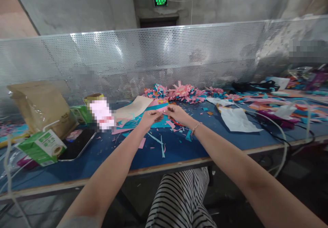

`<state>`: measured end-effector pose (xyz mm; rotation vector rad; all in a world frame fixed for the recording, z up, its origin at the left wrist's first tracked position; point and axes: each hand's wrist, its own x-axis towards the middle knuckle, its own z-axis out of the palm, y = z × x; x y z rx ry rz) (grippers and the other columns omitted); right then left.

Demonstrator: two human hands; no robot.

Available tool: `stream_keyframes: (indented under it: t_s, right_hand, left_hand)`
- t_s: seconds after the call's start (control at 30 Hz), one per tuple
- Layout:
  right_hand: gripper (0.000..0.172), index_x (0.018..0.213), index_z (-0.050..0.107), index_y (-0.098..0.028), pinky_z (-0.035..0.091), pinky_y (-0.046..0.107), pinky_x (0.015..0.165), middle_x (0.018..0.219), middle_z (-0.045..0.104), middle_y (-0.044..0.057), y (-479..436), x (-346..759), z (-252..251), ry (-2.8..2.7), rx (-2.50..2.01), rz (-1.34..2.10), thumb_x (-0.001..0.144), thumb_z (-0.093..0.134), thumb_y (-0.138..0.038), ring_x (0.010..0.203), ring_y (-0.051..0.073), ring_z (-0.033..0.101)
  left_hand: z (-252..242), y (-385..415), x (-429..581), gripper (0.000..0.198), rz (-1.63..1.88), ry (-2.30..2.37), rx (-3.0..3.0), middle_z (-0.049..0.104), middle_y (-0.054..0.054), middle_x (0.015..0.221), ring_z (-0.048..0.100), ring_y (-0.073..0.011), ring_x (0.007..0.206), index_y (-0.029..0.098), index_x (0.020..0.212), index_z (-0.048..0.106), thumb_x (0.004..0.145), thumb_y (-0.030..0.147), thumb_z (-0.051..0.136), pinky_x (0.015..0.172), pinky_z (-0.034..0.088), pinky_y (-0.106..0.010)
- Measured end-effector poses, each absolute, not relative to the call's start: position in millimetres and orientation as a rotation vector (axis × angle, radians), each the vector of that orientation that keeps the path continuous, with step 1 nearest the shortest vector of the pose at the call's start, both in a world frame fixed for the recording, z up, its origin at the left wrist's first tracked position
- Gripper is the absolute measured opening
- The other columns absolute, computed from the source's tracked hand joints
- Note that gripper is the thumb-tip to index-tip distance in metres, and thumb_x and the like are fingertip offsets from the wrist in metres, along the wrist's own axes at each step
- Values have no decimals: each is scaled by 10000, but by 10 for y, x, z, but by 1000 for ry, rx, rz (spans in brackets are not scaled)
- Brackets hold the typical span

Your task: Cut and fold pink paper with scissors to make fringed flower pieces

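Note:
Both my arms reach out over a blue table (107, 159). My left hand (149, 117) and my right hand (176, 113) meet above its middle, each pinching one end of a small pink paper piece (162, 109). Their fingers are closed on it. A thin bracelet circles my right wrist. Under the hands lie sheets of teal paper (143, 118) and cream paper (133, 109), with pink and teal scraps (159, 142) scattered in front.
Pink-and-teal paper flowers (179, 93) lie behind the hands by a perforated metal screen (164, 54). At left are a brown paper bag (41, 107), a green carton (43, 147) and a phone (77, 142). At right lie white sheets (237, 118), cables (276, 132) and more paper.

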<state>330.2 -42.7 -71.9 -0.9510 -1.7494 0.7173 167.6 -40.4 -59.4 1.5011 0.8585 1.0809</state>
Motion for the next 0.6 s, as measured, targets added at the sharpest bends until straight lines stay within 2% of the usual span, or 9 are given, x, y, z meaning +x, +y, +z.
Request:
stream_keyframes:
  t_s: [0.1, 0.2, 0.3, 0.4, 0.5, 0.6]
  right_hand:
    - [221, 879, 548, -157, 444, 242, 548, 644, 583, 16, -400, 3358, -706, -1777, -1061, 612, 785, 447, -329, 549, 117, 551]
    - [193, 855, 584, -136, 436, 286, 705, 832, 621, 97, -340, 3458, -759, -1864, -1364, 244, 766, 481, -272, 762, 179, 587]
    - [317, 902, 591, -98, 389, 357, 821, 994, 584, 184, -294, 3534, -853, -2011, -1758, -41, 716, 543, -350, 970, 284, 533]
    - [469, 985, 562, -69, 402, 368, 783, 1051, 548, 226, -296, 3552, -899, -2018, -2029, -34, 721, 496, -451, 966, 320, 536]
    - [623, 1142, 461, -54, 423, 328, 714, 1134, 496, 244, -323, 3553, -874, -1922, -2132, 31, 683, 527, -469, 937, 309, 556]
    - [576, 1132, 483, -97, 420, 287, 676, 1067, 563, 198, -320, 3578, -849, -1994, -2115, 109, 671, 555, -435, 906, 270, 573]
  left_hand:
    - [-585, -347, 1647, 246, 1198, 834, 1451, 636, -54, 624, 594, -127, 605, 121, 618, 624, 547, 338, 715, 660, 475, -277]
    - [-555, -318, 1636, 215, 1285, 834, 1360, 623, -34, 593, 605, -123, 579, 132, 605, 554, 583, 301, 685, 608, 478, -253]
    - [-519, -332, 1649, 207, 1320, 848, 1290, 602, -14, 554, 616, -135, 552, 148, 611, 475, 639, 281, 631, 549, 475, -246]
    - [-507, -346, 1658, 201, 1329, 822, 1279, 598, -14, 532, 619, -133, 552, 153, 608, 439, 649, 241, 615, 545, 475, -235]
    - [-524, -331, 1650, 239, 1330, 796, 1286, 617, -22, 547, 619, -129, 560, 155, 611, 426, 595, 201, 660, 575, 485, -245]
    - [-554, -295, 1630, 260, 1339, 794, 1294, 625, -26, 557, 610, -126, 544, 146, 622, 464, 531, 181, 705, 590, 493, -264]
